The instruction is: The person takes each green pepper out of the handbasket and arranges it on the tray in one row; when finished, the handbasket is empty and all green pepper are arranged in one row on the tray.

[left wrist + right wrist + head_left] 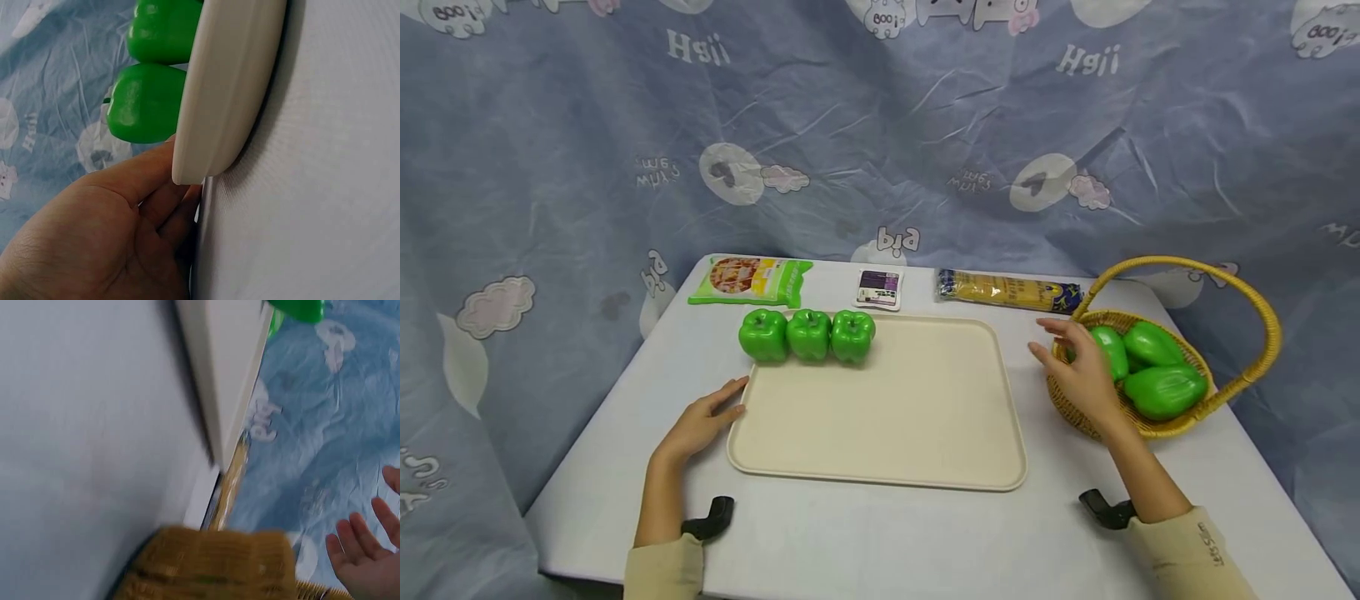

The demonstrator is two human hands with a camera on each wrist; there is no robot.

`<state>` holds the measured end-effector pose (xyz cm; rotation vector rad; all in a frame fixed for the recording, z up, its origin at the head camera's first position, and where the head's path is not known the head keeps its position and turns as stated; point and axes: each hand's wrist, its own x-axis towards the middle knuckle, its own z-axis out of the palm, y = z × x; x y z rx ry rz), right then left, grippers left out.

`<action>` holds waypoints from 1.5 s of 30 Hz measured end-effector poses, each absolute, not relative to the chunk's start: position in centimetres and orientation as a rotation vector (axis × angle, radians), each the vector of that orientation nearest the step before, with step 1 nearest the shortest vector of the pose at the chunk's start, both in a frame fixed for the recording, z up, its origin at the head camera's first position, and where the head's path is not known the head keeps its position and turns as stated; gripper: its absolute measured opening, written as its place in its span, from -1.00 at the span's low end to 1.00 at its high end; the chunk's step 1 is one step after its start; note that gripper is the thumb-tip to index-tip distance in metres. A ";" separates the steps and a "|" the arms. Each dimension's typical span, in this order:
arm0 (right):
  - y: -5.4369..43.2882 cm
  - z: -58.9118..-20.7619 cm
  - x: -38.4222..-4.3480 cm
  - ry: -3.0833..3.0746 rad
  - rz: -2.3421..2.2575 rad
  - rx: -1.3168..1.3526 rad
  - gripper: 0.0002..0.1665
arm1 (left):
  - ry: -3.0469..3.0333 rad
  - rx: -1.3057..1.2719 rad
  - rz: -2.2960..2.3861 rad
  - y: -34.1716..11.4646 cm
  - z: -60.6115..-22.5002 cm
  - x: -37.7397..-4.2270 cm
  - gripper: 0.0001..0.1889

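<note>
Three green bell peppers stand side by side at the far left of a beige tray. My left hand lies at the tray's left edge, fingertips touching its rim; in the left wrist view that hand is seen below the rim, some fingertips hidden. Over the left rim of a yellow wicker basket hovers my right hand, fingers spread and loosely bent, holding nothing. The basket holds several smooth green fruits of unclear kind, one partly covered by the hand. In the right wrist view my right hand appears with fingers apart.
Along the back of the white table lie a green food packet, a small purple-and-white packet and a long yellow pasta-like packet. The basket's tall handle arches up on the right. Blue patterned cloth hangs behind.
</note>
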<state>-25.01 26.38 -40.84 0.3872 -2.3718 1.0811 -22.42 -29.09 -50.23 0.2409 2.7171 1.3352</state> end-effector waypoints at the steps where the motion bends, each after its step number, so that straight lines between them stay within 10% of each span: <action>1: 27.0 -40.8 -25.2 -2.340 1.083 0.340 -0.54 | 2.719 0.243 1.331 -29.1 -50.2 -22.4 -0.41; 21: 34.8 -43.2 -29.1 -2.669 0.816 -0.113 -0.08 | 2.715 0.265 1.349 -29.2 -50.6 -22.3 -0.42; 45: 34.2 -42.6 -27.7 -2.817 0.727 -0.054 -0.07 | 2.730 0.262 1.338 -29.2 -50.3 -22.3 -0.42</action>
